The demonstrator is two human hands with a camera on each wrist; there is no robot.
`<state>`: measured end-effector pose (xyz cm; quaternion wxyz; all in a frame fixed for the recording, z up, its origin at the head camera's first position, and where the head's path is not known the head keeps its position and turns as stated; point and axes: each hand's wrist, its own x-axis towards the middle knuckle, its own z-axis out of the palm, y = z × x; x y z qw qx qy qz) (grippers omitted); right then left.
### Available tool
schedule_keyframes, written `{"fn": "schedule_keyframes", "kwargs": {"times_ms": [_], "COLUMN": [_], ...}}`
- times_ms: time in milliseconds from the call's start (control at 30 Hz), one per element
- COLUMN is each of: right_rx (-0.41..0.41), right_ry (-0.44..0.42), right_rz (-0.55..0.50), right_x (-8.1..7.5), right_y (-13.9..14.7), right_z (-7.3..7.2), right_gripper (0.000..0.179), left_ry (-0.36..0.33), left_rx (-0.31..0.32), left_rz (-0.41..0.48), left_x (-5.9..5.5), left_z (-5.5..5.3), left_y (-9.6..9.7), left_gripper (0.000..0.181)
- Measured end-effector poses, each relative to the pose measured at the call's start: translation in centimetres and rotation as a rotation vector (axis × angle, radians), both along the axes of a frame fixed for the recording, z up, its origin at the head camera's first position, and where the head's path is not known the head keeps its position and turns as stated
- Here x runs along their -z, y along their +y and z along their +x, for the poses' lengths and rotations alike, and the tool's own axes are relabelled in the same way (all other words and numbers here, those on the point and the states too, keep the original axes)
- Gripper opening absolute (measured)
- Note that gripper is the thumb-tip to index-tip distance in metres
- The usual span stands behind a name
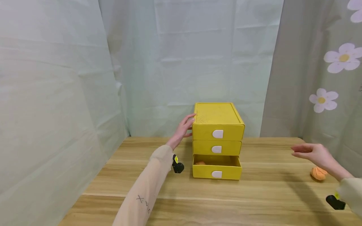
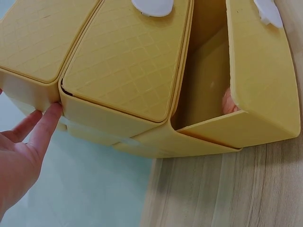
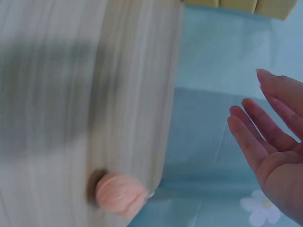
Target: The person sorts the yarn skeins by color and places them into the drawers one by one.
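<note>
A yellow three-drawer cabinet with white handles stands on the wooden table. Its bottom drawer is pulled out, while the upper two are closed. Part of an orange-pink object shows inside that drawer; the rest is hidden by the drawer's walls. My left hand rests its fingers against the left side of the cabinet, near the top. To the right, my right hand hovers above the table with nothing in it, fingers loosely bent. Below it on the tabletop lies an orange ball of yarn.
The wood-grain table ends at a back edge behind the cabinet. Pale curtains hang at the back and left, and a curtain with white flowers hangs at the right.
</note>
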<state>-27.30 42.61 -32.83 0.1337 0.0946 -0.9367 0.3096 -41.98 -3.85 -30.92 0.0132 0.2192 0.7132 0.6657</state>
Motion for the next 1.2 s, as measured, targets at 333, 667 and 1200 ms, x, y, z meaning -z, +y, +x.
{"fn": "schedule_keyframes", "kwargs": {"times_ms": [333, 667, 1200], "right_rx": [0.167, 0.249, 0.291], "right_ry": [-0.018, 0.006, -0.162], "right_rz": [0.095, 0.162, 0.075], "right_x": [1.3, 3.0, 8.5], "right_y": [2.9, 5.7, 11.7], "right_z": [0.4, 1.0, -0.2], "right_gripper": [0.050, 0.046, 0.070], "left_ry": [0.015, -0.006, -0.008], "left_rx": [-0.002, 0.043, -0.006], "left_rz": [0.000, -0.010, -0.010], "left_x": [0.0, -0.6, -0.1], "left_z": [-0.1, 0.3, 0.1], "left_y": [0.0, -0.2, 0.1], "left_gripper": [0.045, 0.048, 0.045]}}
